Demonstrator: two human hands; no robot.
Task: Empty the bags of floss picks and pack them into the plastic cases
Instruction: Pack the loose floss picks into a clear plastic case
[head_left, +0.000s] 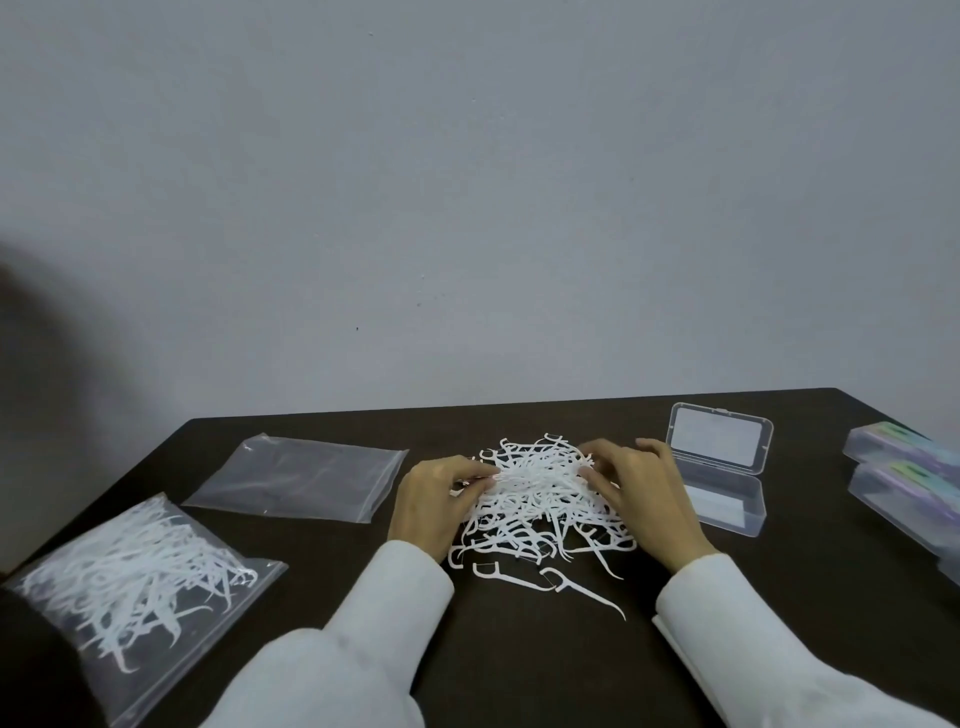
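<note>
Two hands work at a loose pile of white floss picks (540, 499) in the middle of the dark table (545, 670). The picks lie tangled, their long axes pointing every way; two strays at the near edge lie flat, slanting from far left to near right, with curved pointed tails. The left hand (434, 501) rests at the pile's left side, fingers curled in and pinching picks. The right hand (641, 493) sits at the right side, fingers bent into the pile and touching picks; whether it actually grips any I cannot tell. Just right of the pile an open clear case (722, 467) lies with its lid raised toward the wall. Closed cases (904, 473) sit at the far right edge. An emptied clear bag (296, 478) lies flat to the left, and a full bag (130, 577) sits near left. White sleeves (363, 639) cover both arms.
</note>
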